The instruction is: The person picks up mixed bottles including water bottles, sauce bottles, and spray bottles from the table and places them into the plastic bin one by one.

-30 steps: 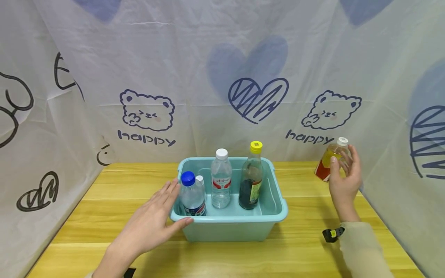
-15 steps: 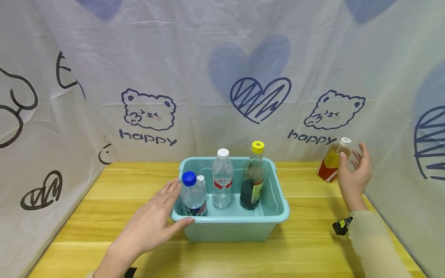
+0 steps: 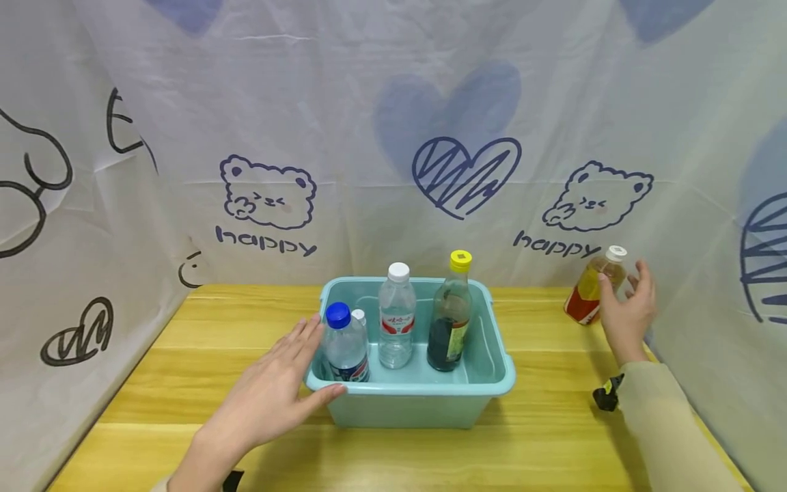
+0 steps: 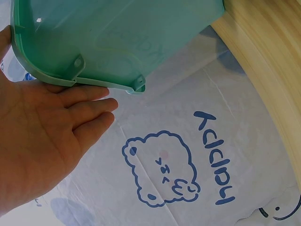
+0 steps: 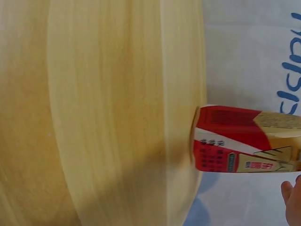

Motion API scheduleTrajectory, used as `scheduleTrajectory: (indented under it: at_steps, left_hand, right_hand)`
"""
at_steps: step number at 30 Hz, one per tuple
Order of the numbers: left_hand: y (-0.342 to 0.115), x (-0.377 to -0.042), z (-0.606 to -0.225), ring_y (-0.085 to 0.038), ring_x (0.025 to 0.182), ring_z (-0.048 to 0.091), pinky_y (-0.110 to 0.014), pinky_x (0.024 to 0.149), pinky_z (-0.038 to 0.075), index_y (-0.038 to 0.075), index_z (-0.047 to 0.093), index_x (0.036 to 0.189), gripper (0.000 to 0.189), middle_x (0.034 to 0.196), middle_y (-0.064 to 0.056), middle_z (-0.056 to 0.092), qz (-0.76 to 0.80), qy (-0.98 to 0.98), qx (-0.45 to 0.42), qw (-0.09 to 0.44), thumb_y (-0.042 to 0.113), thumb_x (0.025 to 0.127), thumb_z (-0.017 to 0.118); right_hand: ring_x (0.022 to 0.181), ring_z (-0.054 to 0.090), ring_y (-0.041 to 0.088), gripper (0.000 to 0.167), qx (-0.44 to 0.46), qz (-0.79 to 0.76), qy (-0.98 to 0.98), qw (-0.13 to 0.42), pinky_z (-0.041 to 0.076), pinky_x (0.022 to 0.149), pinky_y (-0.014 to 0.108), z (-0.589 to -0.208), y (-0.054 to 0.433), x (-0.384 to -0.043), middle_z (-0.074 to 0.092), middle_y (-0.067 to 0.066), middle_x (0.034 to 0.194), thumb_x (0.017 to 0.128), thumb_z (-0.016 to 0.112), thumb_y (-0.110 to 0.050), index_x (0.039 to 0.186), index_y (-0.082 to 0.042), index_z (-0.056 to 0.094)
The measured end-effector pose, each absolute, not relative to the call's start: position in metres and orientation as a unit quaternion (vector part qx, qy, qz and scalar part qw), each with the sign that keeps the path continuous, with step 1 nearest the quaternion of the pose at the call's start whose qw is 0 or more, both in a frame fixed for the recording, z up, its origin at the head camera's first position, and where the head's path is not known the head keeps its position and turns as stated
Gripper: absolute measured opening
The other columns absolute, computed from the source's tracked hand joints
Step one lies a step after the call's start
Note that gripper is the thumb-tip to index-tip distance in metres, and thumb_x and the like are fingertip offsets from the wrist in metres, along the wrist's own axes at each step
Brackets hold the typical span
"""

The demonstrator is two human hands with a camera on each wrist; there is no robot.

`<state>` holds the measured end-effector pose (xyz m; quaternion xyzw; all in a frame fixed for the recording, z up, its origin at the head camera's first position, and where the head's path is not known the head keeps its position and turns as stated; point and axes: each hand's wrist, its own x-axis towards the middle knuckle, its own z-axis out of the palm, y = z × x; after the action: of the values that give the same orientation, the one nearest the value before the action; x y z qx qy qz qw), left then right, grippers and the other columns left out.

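Observation:
My left hand [image 3: 273, 389] lies with fingers straight along the left rim of a pale teal plastic bin [image 3: 408, 410]; the left wrist view shows the palm and fingers against the bin's outer edge [image 4: 51, 77]. At the back right of the table, a drink bottle [image 3: 584, 295] with a red and yellow label and white cap stands upright. My right hand [image 3: 630, 314] is beside it, thumb overlapping the bottle and the other fingers spread to its right. In the right wrist view, a fingertip [image 5: 294, 202] shows apart from the bottle [image 5: 230, 139].
Inside the bin stand a blue-capped bottle [image 3: 347, 348], a white-capped water bottle [image 3: 396, 328], a yellow-capped bottle of dark liquid [image 3: 449, 335] and a partly hidden white cap [image 3: 359, 316]. Printed cloth [image 3: 369, 225] rises behind the wooden table [image 3: 541, 424].
My right hand held the drink bottle a second ago, then moved off it to the right; now it is close beside it again. The left hand stays at the bin's rim.

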<state>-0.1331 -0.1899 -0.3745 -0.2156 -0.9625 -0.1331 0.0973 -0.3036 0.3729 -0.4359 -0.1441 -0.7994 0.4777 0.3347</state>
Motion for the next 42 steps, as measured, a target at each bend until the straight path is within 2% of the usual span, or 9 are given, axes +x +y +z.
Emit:
scheduleTrajectory:
  at_steps: [6,10,16,25,28,34,42]
  left_hand:
    - [-0.190,-0.133,-0.374,-0.036,0.155,0.028,-0.053,0.124,0.031,-0.002,0.034,0.160,0.101,0.169,-0.016,0.027,-0.131,-0.963,-0.216,0.097,0.075,0.096,0.050]
    - [-0.189,-0.133,-0.375,-0.036,0.155,0.028,-0.053,0.124,0.031,-0.001,0.034,0.160,0.101,0.169,-0.017,0.027,-0.130,-0.963,-0.216,0.096,0.075,0.096,0.049]
    - [-0.189,-0.133,-0.374,-0.036,0.155,0.028,-0.053,0.124,0.031,-0.001,0.033,0.161,0.101,0.169,-0.016,0.026,-0.132,-0.963,-0.215,0.095,0.076,0.096,0.049]
    - [-0.189,-0.133,-0.374,-0.035,0.156,0.027,-0.053,0.124,0.031,-0.001,0.033,0.161,0.101,0.170,-0.015,0.024,-0.132,-0.962,-0.218,0.098,0.075,0.096,0.050]
    - [-0.189,-0.133,-0.374,-0.036,0.155,0.027,-0.053,0.124,0.032,-0.001,0.033,0.161,0.101,0.170,-0.016,0.025,-0.131,-0.962,-0.219,0.097,0.075,0.096,0.050]
    - [-0.188,-0.133,-0.374,-0.035,0.155,0.027,-0.053,0.123,0.032,-0.001,0.033,0.161,0.101,0.169,-0.016,0.025,-0.132,-0.963,-0.216,0.095,0.075,0.096,0.050]
    - [-0.190,-0.132,-0.374,-0.036,0.155,0.027,-0.053,0.124,0.031,-0.002,0.033,0.161,0.101,0.169,-0.016,0.024,-0.132,-0.962,-0.217,0.096,0.074,0.097,0.051]
  right_hand:
    - [0.152,0.034,0.028,0.083,-0.160,0.465,-0.816,0.305,0.034,0.123,0.053,-0.443,0.381,-0.307,0.026,-0.001,0.171,0.100,0.065,-0.043,0.167,-0.023,0.022]
    - [0.153,0.030,0.034,0.088,-0.158,0.444,-0.837,0.279,0.031,0.124,0.057,-0.447,0.385,-0.309,0.020,0.005,0.173,0.100,0.067,-0.042,0.169,-0.022,0.015]
    - [0.151,0.032,0.043,0.090,-0.133,0.415,-0.855,0.280,0.025,0.126,0.058,-0.451,0.387,-0.312,0.019,0.015,0.172,0.099,0.070,-0.030,0.168,-0.013,0.014]
    - [0.150,0.033,0.045,0.091,-0.115,0.411,-0.860,0.281,0.023,0.126,0.059,-0.459,0.395,-0.318,0.021,0.017,0.171,0.100,0.070,-0.023,0.169,-0.015,0.011]
    - [0.148,0.037,0.046,0.089,-0.109,0.407,-0.860,0.287,0.026,0.125,0.060,-0.460,0.396,-0.319,0.027,0.020,0.168,0.100,0.069,-0.020,0.168,-0.015,0.013]
    - [0.136,0.047,0.049,0.084,-0.104,0.394,-0.863,0.298,0.040,0.114,0.065,-0.461,0.395,-0.322,0.041,0.026,0.158,0.100,0.069,-0.017,0.167,-0.015,0.020]
    - [0.138,0.046,0.049,0.084,-0.106,0.395,-0.869,0.278,0.045,0.110,0.064,-0.459,0.390,-0.321,0.040,0.028,0.158,0.102,0.067,-0.018,0.168,-0.015,0.016]
